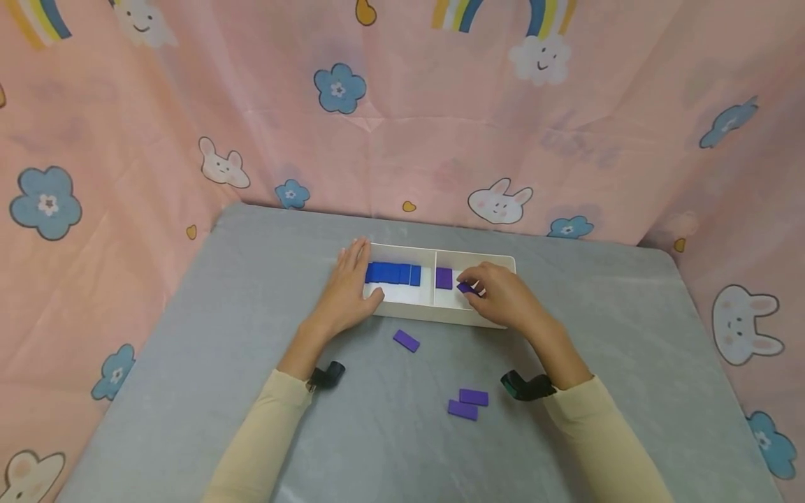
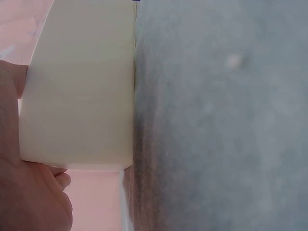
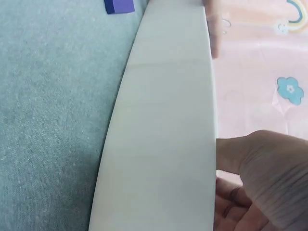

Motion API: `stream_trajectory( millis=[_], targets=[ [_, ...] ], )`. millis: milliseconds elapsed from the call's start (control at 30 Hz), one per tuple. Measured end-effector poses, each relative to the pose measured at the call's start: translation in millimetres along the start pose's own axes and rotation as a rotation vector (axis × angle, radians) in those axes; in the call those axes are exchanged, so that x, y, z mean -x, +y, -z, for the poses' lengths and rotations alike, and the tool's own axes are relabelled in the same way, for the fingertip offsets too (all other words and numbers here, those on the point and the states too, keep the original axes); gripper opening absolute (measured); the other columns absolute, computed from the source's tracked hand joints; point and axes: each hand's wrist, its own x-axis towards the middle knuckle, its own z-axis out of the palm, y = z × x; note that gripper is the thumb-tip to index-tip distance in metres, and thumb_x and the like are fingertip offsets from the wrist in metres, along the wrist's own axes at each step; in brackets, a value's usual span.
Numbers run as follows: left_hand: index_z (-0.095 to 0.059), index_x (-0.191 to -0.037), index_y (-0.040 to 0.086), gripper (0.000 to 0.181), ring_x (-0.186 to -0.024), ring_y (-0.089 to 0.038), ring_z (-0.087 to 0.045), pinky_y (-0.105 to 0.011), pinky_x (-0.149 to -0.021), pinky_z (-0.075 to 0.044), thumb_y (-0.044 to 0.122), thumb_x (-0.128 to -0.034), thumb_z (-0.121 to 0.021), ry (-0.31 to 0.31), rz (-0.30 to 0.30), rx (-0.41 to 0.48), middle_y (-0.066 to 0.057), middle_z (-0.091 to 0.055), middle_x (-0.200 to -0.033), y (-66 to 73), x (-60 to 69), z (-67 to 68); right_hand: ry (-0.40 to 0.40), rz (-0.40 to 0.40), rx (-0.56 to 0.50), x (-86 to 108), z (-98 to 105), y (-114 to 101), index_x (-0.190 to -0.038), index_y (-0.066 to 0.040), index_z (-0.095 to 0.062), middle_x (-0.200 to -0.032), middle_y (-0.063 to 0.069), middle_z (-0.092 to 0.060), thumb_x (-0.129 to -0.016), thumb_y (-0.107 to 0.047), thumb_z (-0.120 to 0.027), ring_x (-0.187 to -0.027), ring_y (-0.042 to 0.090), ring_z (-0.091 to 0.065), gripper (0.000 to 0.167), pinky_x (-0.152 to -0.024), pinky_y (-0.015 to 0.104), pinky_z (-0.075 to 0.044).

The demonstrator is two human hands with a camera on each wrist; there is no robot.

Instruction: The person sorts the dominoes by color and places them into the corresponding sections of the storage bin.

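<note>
A white two-compartment box (image 1: pixel 434 314) stands on the table. My left hand (image 1: pixel 347 290) rests against its left end, fingers straight, with the thumb over the front wall. Over the right compartment, my right hand (image 1: pixel 506 293) pinches a small purple block (image 1: pixel 467 288) between thumb and fingers; the wrist view hides this block behind the box wall. Beside it, purple blocks (image 1: pixel 444 278) stand against the divider. A row of blue blocks (image 1: pixel 393 273) fills part of the left compartment.
One loose purple block (image 1: pixel 406 341) lies in front of the box. Nearer to me lie two more, an upper purple block (image 1: pixel 474 397) and a lower purple block (image 1: pixel 462 410). A grey cloth covers the table (image 1: pixel 207 349); a pink patterned curtain (image 1: pixel 402 140) hangs behind.
</note>
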Motion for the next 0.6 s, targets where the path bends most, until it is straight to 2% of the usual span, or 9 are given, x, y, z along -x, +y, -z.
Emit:
stream_trajectory(
  millis=[267,400,533,600],
  targets=[
    [-0.010,-0.169,0.001,0.094,-0.165,-0.033,-0.005,-0.044,-0.133,0.002,0.031,-0.0963,-0.061,-0.007,0.005,-0.008,-0.015,-0.008,-0.178,-0.2,-0.5,-0.4,-0.030,-0.061,-0.011,-3.2,0,4,-0.125,0.003,-0.074,-0.121,0.022,-0.072,-0.098,-0.011,-0.067,-0.107,0.037,-0.071,0.031,-0.092,0.054,-0.061],
    [-0.011,-0.169,0.001,0.094,-0.165,-0.032,-0.004,-0.043,-0.133,0.002,0.031,-0.0961,-0.061,-0.008,0.003,-0.007,-0.015,-0.008,-0.178,0.4,-0.9,0.6,-0.047,-0.021,-0.002,-0.4,4,7,-0.116,0.005,-0.078,-0.119,0.021,-0.074,-0.098,-0.007,-0.061,-0.110,0.039,-0.071,0.028,-0.098,0.056,-0.058],
    [-0.010,-0.169,0.001,0.094,-0.165,-0.032,-0.004,-0.044,-0.133,0.002,0.032,-0.0961,-0.061,-0.008,0.003,-0.006,-0.014,-0.008,-0.178,1.0,-0.6,1.2,-0.104,0.038,0.036,3.5,8,9,-0.112,0.004,-0.080,-0.122,0.020,-0.075,-0.097,-0.005,-0.057,-0.121,0.042,-0.068,0.029,-0.106,0.060,-0.052],
    [-0.010,-0.169,0.001,0.094,-0.165,-0.032,-0.004,-0.044,-0.133,0.001,0.032,-0.0962,-0.061,-0.010,0.005,-0.003,-0.014,-0.007,-0.178,1.0,-0.1,0.8,-0.146,0.040,0.053,5.1,10,10,-0.113,0.001,-0.081,-0.125,0.018,-0.076,-0.097,-0.007,-0.055,-0.118,0.039,-0.069,0.032,-0.101,0.055,-0.056]
  ],
)
